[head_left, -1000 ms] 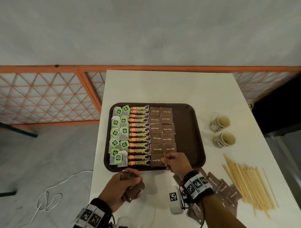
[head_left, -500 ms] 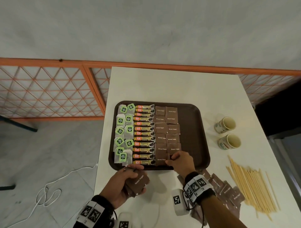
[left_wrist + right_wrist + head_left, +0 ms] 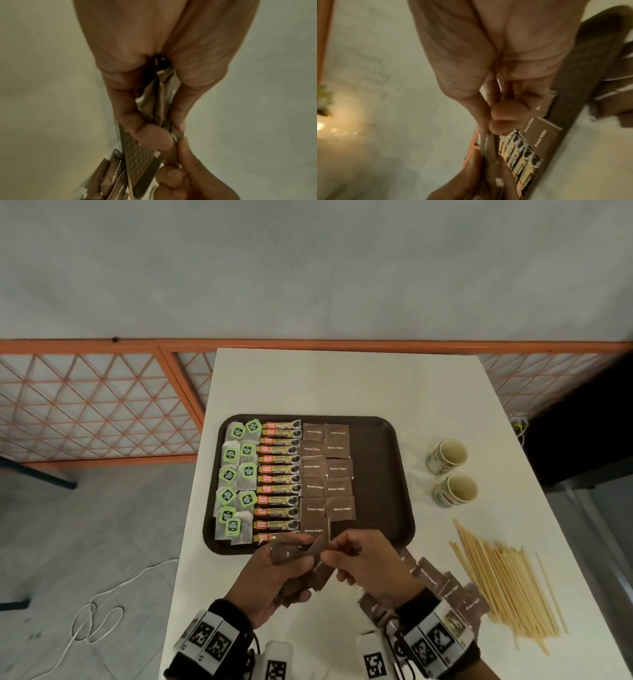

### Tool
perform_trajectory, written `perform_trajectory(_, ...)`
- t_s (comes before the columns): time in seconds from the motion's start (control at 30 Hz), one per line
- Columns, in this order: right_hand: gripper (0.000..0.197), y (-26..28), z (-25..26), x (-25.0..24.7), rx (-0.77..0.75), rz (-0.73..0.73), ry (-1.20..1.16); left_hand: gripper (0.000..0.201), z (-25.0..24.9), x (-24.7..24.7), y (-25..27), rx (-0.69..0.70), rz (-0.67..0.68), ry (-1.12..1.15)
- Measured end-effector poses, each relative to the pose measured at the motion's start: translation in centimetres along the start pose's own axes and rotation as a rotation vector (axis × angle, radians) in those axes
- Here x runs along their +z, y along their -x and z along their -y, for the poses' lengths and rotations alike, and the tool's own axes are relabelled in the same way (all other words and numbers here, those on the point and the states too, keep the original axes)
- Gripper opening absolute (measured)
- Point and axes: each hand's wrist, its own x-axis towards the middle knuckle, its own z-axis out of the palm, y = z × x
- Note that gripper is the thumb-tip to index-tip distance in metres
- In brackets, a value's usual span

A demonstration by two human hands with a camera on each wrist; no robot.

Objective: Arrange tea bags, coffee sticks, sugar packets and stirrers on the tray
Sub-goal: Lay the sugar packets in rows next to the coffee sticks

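A dark brown tray (image 3: 383, 474) lies on the white table. It holds green-tagged tea bags (image 3: 236, 477) at the left, coffee sticks (image 3: 279, 481) in a column, and two columns of brown sugar packets (image 3: 329, 474). My left hand (image 3: 274, 573) grips a stack of sugar packets (image 3: 291, 553) just in front of the tray's near edge. My right hand (image 3: 363, 563) pinches one packet (image 3: 320, 568) at that stack. In the left wrist view the stack (image 3: 159, 102) sits between thumb and fingers. Wooden stirrers (image 3: 507, 580) lie on the table at the right.
Two paper cups (image 3: 448, 455) (image 3: 457, 489) stand right of the tray. Loose sugar packets (image 3: 445, 587) lie by my right wrist, beside the stirrers. An orange lattice railing (image 3: 96, 402) runs behind the table. A white cable (image 3: 96, 614) lies on the floor at the left.
My right hand has left the near end of the tray's sugar column and come back to my left hand's stack, where it now pinches a packet. The left hand rose slightly.
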Motion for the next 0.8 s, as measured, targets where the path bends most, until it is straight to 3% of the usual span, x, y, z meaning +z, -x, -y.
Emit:
perform_trajectory(0.2,0.006,1.2,-2.3,-1.8,0.053,0.037,0.071,0.032,1.2,1.9,0.2,0.031,-0.055,-0.186)
perform_trajectory(0.37,0.006,-2.2,-3.8,-3.5,0.123,-0.207,0.045,0.032,1.5,1.2,0.3,0.009,-0.174,-0.044)
perform_trajectory(0.53,0.003,-5.6,-4.7,-3.5,0.188,-0.213,0.050,0.028,1.5,-0.5,0.8,-0.077,-0.167,0.069)
perform_trajectory(0.8,0.011,-8.2,-6.1,-3.1,0.283,-0.261,0.174,0.028,0.6,-1.6,0.9,-0.091,-0.156,0.075)
